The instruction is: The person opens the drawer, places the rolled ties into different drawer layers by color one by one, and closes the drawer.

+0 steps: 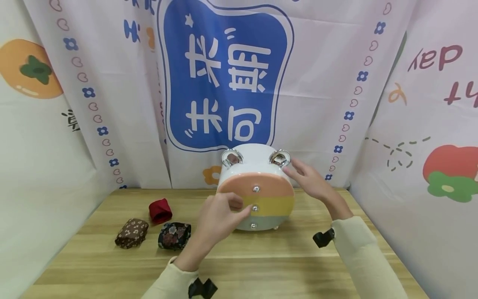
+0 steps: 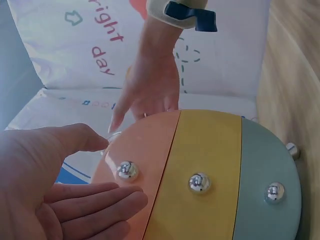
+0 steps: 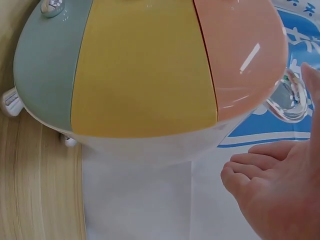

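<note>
A small rounded drawer box (image 1: 276,205) with a white body stands on the table, its front banded in orange, yellow and green. Each band carries a round silver knob (image 2: 199,183), and two shiny ring-shaped ears (image 1: 280,158) top the box. My left hand (image 1: 220,216) hovers before the front, thumb and fingers apart around the orange drawer's knob (image 2: 127,171) in the left wrist view, without gripping it. Beside the box's upper right, near one ear, my right hand (image 1: 310,180) is held with extended fingers; whether it touches the box, I cannot tell.
Left on the wooden table (image 1: 276,270) lie three rolled cloth pieces: a red one (image 1: 160,211), a brown flowered one (image 1: 132,233) and a dark floral one (image 1: 174,235). A printed white curtain (image 1: 317,104) hangs close behind the box, with more printed sheets at both sides.
</note>
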A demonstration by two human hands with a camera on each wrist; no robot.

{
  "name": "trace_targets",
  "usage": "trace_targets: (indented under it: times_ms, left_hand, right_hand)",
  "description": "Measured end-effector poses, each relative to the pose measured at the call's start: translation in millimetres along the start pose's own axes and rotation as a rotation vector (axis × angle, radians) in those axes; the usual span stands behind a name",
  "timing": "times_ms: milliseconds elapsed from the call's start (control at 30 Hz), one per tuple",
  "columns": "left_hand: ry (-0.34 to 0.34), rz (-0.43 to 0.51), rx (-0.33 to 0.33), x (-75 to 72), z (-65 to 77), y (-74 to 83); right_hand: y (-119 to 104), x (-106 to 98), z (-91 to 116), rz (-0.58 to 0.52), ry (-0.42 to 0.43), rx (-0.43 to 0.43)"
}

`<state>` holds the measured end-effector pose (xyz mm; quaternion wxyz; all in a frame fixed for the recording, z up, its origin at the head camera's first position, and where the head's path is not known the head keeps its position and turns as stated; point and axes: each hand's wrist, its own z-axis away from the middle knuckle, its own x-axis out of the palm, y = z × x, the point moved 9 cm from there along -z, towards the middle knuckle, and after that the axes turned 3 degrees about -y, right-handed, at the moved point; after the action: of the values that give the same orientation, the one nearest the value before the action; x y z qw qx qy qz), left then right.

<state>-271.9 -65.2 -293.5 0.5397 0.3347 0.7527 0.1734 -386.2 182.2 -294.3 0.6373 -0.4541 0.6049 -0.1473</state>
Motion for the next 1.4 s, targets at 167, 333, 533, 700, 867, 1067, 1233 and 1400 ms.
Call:
trace_targets:
  times_ms: [167,333,533,700,867,1067,1233,1400]
  left_hand:
    - [0.03,-0.013,-0.038,7.5,-17.5,3.5]
    - [0.042,-0.028,-0.066,15.0,-29.0,3.1]
    - [0.065,-0.048,-0.033,21.5,-34.3,6.5]
    - [0.113,-0.082,0.03,23.0,-38.2,13.2]
    - [0.107,-0.117,0.024,26.2,-40.0,14.1]
    - [0.107,-0.154,-0.017,27.1,-41.6,11.3]
    - [0.141,-0.164,0.007,23.6,-42.3,12.5]
    - [0.163,-0.155,0.028,20.8,-41.6,13.8]
  right_hand:
    - [2.4,2.2,-16.9,-0.032,-0.006,0.008]
    - [6.8,6.0,-29.8,-0.072,0.007,0.05]
    - [13.0,11.2,-37.3,-0.094,0.037,0.089]
    - [18.6,15.4,-39.2,-0.149,0.072,0.075]
    - [24.2,20.5,-38.2,-0.2,0.077,0.073]
    - [27.2,23.6,-38.7,-0.232,0.087,0.085]
    - [21.9,22.6,-39.5,-0.239,0.099,0.063]
    - [19.1,23.0,-40.2,-0.248,0.088,0.058]
